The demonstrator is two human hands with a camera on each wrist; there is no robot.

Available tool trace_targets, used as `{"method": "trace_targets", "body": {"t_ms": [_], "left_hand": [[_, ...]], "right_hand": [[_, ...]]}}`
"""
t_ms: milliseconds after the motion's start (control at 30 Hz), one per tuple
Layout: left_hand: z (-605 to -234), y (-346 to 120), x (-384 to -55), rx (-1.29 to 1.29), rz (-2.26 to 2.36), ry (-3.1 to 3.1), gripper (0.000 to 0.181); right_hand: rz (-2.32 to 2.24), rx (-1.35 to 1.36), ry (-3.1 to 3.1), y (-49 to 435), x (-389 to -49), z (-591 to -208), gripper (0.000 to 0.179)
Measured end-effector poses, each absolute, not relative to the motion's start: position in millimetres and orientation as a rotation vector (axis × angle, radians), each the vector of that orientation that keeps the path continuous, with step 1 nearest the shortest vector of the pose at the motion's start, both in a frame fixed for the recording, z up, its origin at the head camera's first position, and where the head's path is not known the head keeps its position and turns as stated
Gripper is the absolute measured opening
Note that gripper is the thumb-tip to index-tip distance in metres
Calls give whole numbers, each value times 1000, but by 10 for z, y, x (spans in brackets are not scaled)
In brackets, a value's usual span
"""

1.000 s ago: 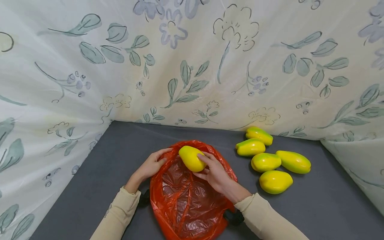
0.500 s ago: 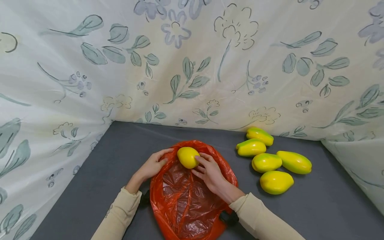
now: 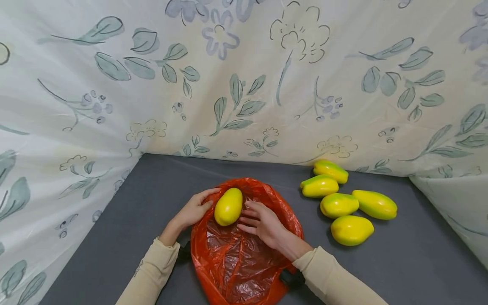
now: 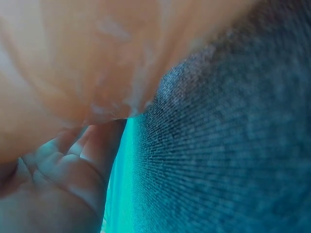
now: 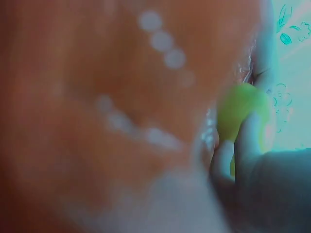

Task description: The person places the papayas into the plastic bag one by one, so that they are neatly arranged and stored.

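A red plastic bag (image 3: 244, 271) lies with its mouth wide on the dark surface. My left hand (image 3: 194, 208) holds the bag's left rim between thumb and fingers; in the left wrist view the plastic hides the tips of that hand (image 4: 63, 179). Inside the bag's mouth, near the far left rim, is a yellow papaya (image 3: 228, 206), standing at a slant. Just right of it is my right hand (image 3: 264, 223), fingers spread and extended, a small gap from the fruit. The right wrist view shows the papaya (image 5: 240, 109) beyond blurred plastic, partly covered by fingers.
Several yellow-green papayas (image 3: 351, 231) lie loose on the dark tabletop (image 3: 415, 262) to the right of the bag. A floral cloth (image 3: 244, 84) rises as a wall along the back and both sides.
The right hand has let go of the papaya, which has turned more upright and shifted left and down into the bag. The left hand has stayed on the rim.
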State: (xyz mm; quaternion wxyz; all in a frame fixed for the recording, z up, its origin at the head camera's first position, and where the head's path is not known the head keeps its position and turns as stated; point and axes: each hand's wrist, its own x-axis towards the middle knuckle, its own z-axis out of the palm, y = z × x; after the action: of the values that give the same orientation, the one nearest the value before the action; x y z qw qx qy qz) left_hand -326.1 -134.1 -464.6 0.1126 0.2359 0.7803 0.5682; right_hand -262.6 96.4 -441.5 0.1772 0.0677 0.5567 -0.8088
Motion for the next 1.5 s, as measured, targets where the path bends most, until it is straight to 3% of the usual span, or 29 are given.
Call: {"method": "trace_targets", "body": {"t_ms": [267, 633, 1500], "left_hand": [[-4700, -1354, -3264, 750, 1650, 2346, 41], [-4685, -1335, -3256, 644, 1648, 2354, 42], [-4642, -1408, -3263, 656, 1682, 2283, 43]], "right_hand": [[-2210, 75, 1549, 979, -2603, -4412, 51], [-2111, -73, 1599, 1013, -2676, -4409, 58], [-2092, -56, 1617, 1276, -2676, -4368, 60]]}}
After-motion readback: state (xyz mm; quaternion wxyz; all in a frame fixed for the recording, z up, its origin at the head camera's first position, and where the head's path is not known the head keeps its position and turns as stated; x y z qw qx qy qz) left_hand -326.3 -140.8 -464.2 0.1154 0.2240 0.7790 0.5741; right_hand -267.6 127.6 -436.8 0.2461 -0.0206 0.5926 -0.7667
